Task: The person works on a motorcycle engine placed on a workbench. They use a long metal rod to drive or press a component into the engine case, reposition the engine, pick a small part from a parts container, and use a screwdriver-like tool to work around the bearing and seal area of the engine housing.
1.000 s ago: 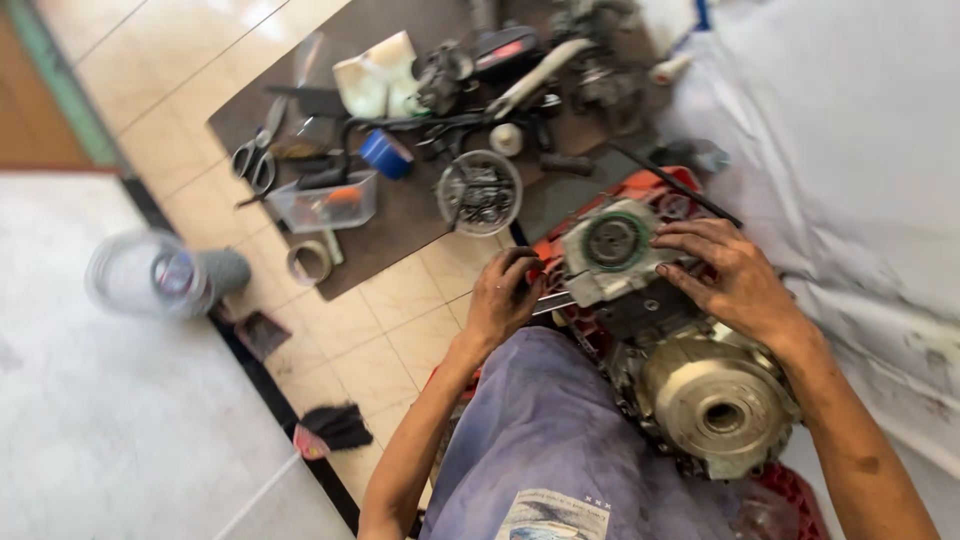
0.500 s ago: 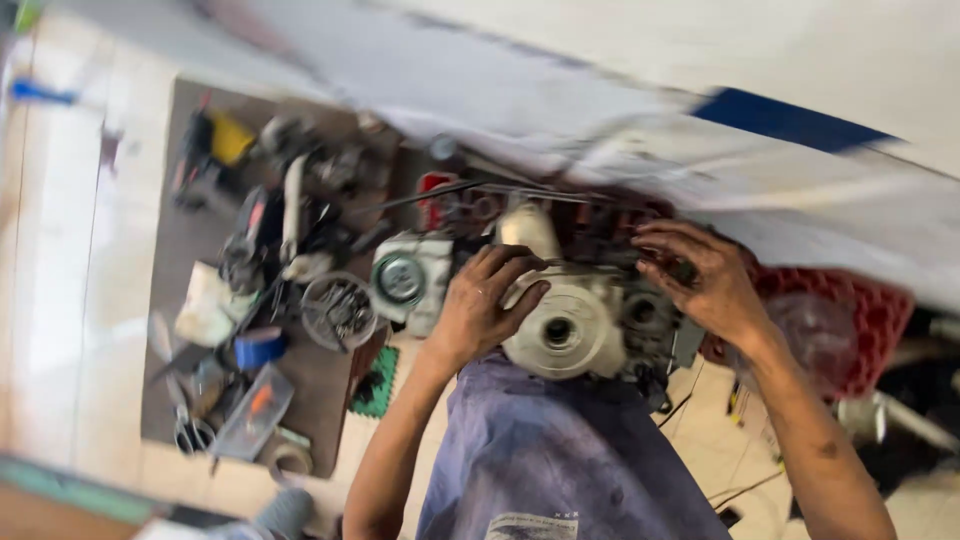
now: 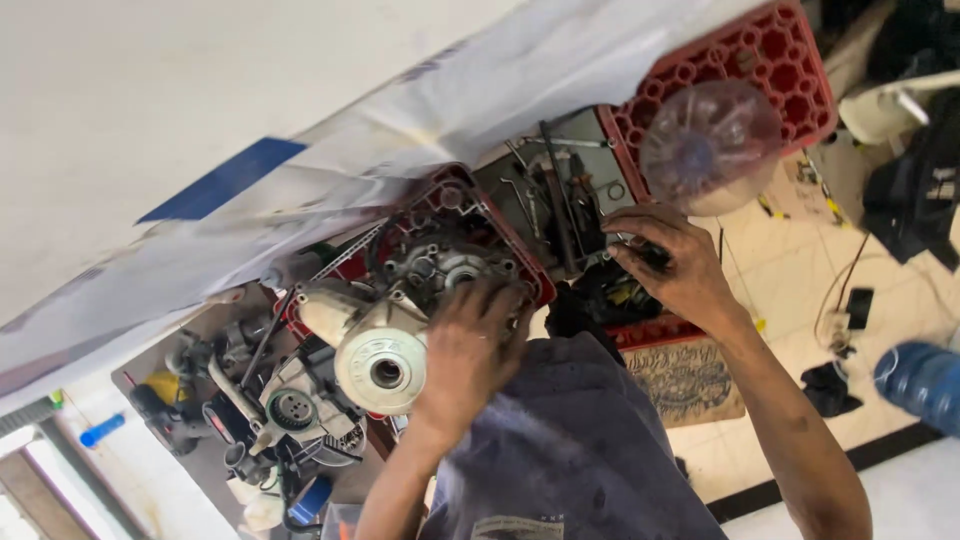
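Tiled floor; left hand flat on engine; right hand fingers unclear among tools.

We see a pale tiled floor carrying everything. On it lie a red plastic lattice crate, a second red plastic crate bearing the grey metal engine casing, a dark mat strewn with engine parts, and a blue water bottle.
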